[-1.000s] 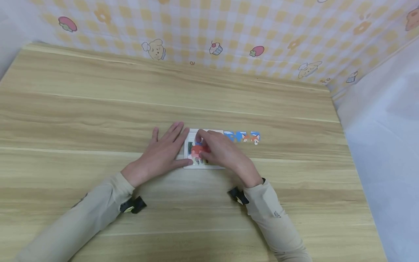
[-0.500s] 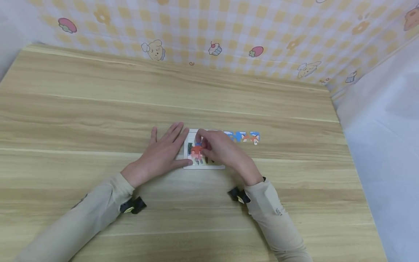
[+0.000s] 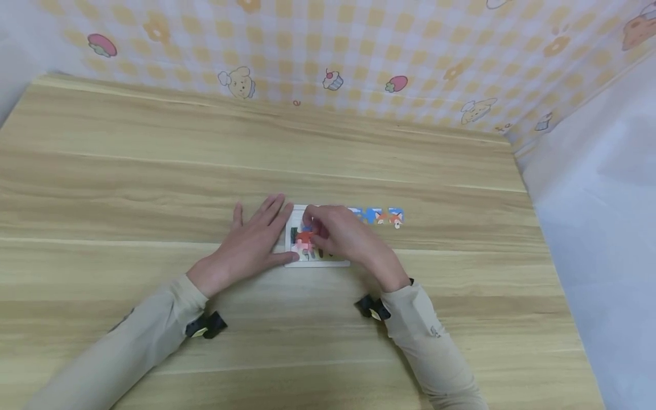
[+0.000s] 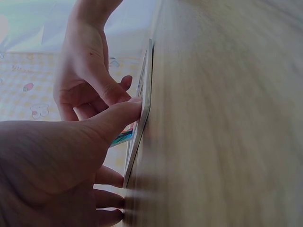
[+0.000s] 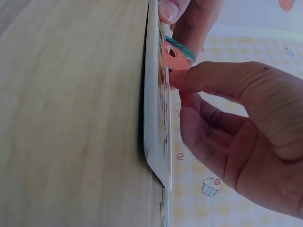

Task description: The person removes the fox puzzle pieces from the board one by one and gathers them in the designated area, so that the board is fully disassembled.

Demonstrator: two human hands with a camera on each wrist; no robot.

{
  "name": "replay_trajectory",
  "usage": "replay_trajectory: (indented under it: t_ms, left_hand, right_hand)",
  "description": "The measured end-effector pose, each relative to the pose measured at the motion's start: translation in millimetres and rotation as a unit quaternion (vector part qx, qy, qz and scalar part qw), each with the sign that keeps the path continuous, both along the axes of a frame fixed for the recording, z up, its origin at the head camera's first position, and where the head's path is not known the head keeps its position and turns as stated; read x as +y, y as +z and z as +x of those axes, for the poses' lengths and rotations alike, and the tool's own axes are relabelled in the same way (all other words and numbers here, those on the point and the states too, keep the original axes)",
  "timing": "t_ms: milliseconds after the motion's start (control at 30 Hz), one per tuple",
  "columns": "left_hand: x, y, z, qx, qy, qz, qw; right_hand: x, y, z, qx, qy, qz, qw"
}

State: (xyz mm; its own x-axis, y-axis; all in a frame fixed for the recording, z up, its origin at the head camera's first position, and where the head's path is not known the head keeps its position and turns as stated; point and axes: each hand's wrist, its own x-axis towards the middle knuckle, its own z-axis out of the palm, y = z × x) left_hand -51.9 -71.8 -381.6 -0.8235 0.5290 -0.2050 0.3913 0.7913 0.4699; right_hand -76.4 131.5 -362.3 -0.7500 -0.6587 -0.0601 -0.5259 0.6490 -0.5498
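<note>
Coral-and-teal, one piece (image 5: 177, 60) tilts up over the tray (image 3: 318, 264), apparently pinched by your right hand (image 3: 343, 230). Your left hand (image 3: 247, 242), fingers spread, touches the tray's edge. Work looks part-done: lower pieces (image 3: 303, 247) lie inside; at least three loose pieces (image 3: 375, 215) sit outside on the table (image 3: 287, 347).

The puzzle board (image 3: 318, 264) lies on the bench (image 3: 154, 176), left fingers (image 3: 281, 220) at its left edge, right fingers (image 3: 319, 212) above it. Loose pieces (image 3: 376, 216) lie right of the board. A cloth (image 3: 287, 57) hangs behind the bench.
</note>
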Motion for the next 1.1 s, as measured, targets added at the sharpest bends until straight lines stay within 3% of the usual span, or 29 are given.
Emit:
replay_trajectory:
  t_ms: [467,1100]
  left_hand:
    - [0.9,-0.1,1.0,0.002,0.004,-0.004,1.0000]
    - [-0.1,-0.5,0.2,0.009,0.002,-0.002,1.0000]
  right_hand:
    - [1.5,0.5,2.7,0.002,-0.010,-0.033,0.9994]
    - [4.2,-1.3,1.3,-0.047,-0.016,-0.074,0.9960]
